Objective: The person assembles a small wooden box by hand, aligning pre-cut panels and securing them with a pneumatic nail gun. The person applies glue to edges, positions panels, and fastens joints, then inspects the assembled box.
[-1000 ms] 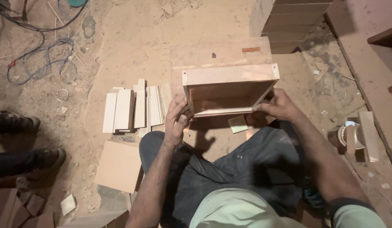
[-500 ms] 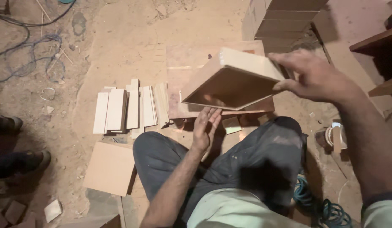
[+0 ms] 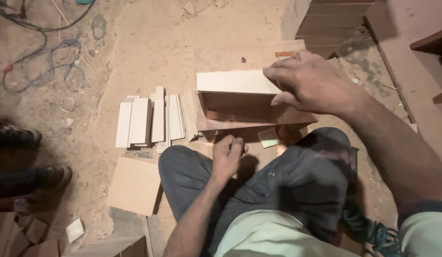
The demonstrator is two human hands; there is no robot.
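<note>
A person's right hand [image 3: 312,82] is gripping the top edge of an open wooden box [image 3: 245,101] lying on the dusty floor, while the left hand [image 3: 226,156], fingers curled loosely, is hovering empty just below it, wooden strips [image 3: 152,120] lying leftward.

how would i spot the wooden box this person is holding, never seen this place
Start at the sandy floor in front of the seated person's knees. Just past the knees, right of a row of pale wooden strips, sits the wooden box, with the right hand gripping its top right edge. Unlike the flat strips and boards around it, it is a hollow, open-fronted case with a dark inside.
</note>
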